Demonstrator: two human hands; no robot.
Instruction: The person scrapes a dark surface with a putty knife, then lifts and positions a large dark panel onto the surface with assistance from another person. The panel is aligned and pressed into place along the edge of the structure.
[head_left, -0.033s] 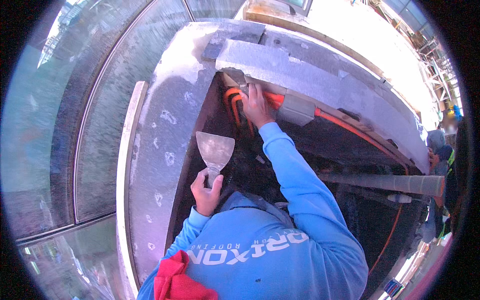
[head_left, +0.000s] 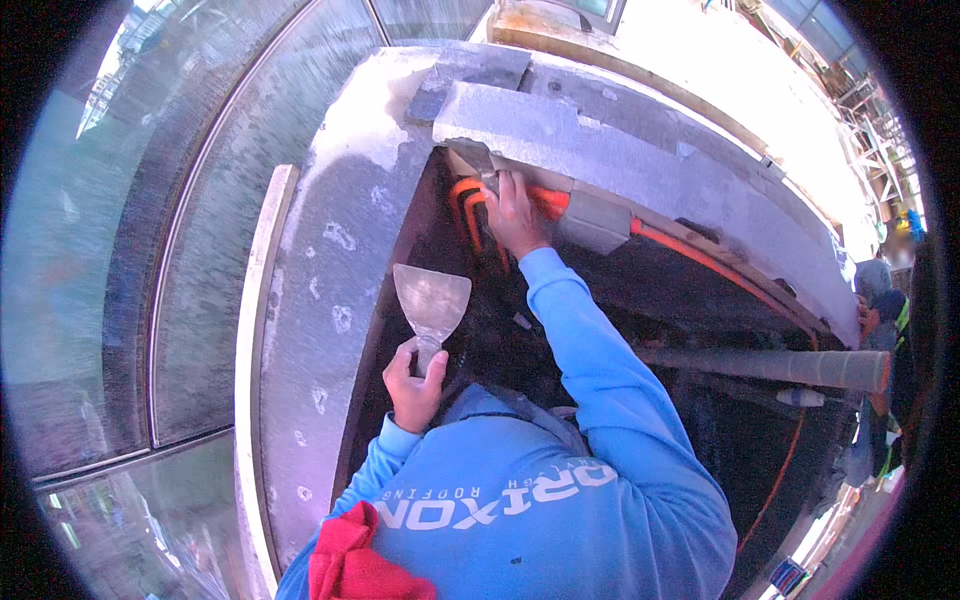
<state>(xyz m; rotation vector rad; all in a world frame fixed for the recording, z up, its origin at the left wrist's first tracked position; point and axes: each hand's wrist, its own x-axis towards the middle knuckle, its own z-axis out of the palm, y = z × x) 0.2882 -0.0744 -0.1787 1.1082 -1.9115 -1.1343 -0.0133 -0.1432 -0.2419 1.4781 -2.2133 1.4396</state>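
Note:
My left hand grips the handle of a wide metal putty knife, blade up, held beside the grey plastered curved wall. My right hand reaches further up and holds a smaller putty knife, its blade pressed at the lower edge of a long grey stone block. Orange conduits bend right under that hand. Both arms are in blue sleeves.
Curved glass panels lie to the left of the wall. A grey pipe crosses the dark recess at right, with an orange cable below it. Another person stands at the far right. A red cloth sits at my chest.

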